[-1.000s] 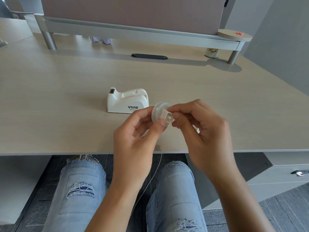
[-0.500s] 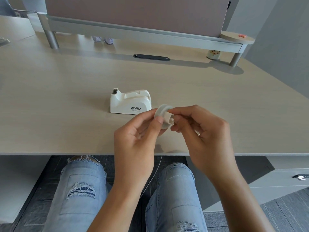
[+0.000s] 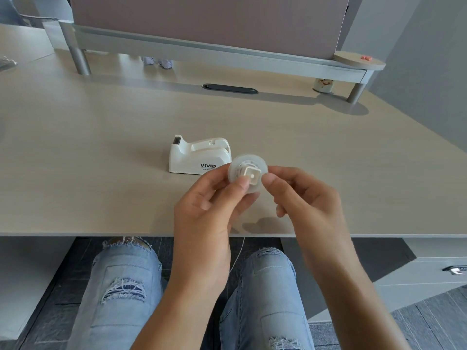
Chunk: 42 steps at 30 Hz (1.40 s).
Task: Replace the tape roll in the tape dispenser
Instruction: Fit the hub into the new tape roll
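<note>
While the white dispenser (image 3: 199, 155) sits empty on the bench (image 3: 101, 147), left hand (image 3: 204, 213) pinches the clear tape roll (image 3: 247, 176) just above it, right hand (image 3: 300, 195) half-curled beside, holding nothing; light, stiff, slick — best held by the rim

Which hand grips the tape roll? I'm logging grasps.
The left hand pinches the tape roll, thumb on its hub; the right hand is beside it, open.

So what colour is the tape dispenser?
White tape dispenser with black VIVID lettering, clear in the head view.
</note>
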Each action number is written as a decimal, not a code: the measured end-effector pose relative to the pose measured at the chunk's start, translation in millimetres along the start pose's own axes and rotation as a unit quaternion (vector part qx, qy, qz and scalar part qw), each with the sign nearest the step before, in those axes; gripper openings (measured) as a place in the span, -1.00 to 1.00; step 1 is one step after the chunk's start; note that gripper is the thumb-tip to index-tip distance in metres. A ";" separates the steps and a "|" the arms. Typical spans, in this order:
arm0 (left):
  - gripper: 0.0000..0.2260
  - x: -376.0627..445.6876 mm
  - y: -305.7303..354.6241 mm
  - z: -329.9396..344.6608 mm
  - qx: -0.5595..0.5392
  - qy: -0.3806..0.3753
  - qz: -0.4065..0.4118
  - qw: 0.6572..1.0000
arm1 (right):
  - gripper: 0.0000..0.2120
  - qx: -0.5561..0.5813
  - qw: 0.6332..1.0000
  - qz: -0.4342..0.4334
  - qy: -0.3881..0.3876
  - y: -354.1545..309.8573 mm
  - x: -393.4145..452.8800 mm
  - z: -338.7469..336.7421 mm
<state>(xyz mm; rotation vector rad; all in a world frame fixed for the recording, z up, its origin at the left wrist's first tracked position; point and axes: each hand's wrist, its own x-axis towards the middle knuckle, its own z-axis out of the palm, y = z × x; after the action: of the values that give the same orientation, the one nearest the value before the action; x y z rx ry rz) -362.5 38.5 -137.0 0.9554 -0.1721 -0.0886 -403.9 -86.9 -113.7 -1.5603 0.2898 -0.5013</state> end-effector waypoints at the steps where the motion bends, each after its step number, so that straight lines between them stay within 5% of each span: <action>1: -0.85 -0.4 -0.4 -0.9 0.005 -0.007 -0.004 1.000 | -0.86 0.030 0.999 0.022 -0.027 0.5 0.8 -1.0; 8: -0.86 -0.3 2.7 -10.4 0.051 -0.046 0.007 0.998 | -0.76 0.070 0.993 -0.005 -0.098 -1.6 4.6 -6.6; 12: -0.76 3.3 6.8 -15.8 0.091 -0.058 0.033 0.994 | -0.92 0.047 0.992 -0.023 -0.113 -1.1 5.0 -7.9; 19: -0.86 3.0 11.6 -16.9 0.090 -0.083 0.051 0.991 | -0.88 0.072 0.989 -0.024 -0.131 -4.1 3.0 -5.7; 42: -0.84 -5.0 14.7 -8.9 0.153 -0.006 0.083 0.985 | -0.76 0.043 0.996 0.003 -0.078 -8.9 -1.0 -2.3</action>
<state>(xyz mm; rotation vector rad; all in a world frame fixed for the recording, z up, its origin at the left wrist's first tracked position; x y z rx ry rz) -365.7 54.8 -130.5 1.2434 -0.2825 0.0883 -406.9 -87.9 -105.0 -1.5046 0.1518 -0.3801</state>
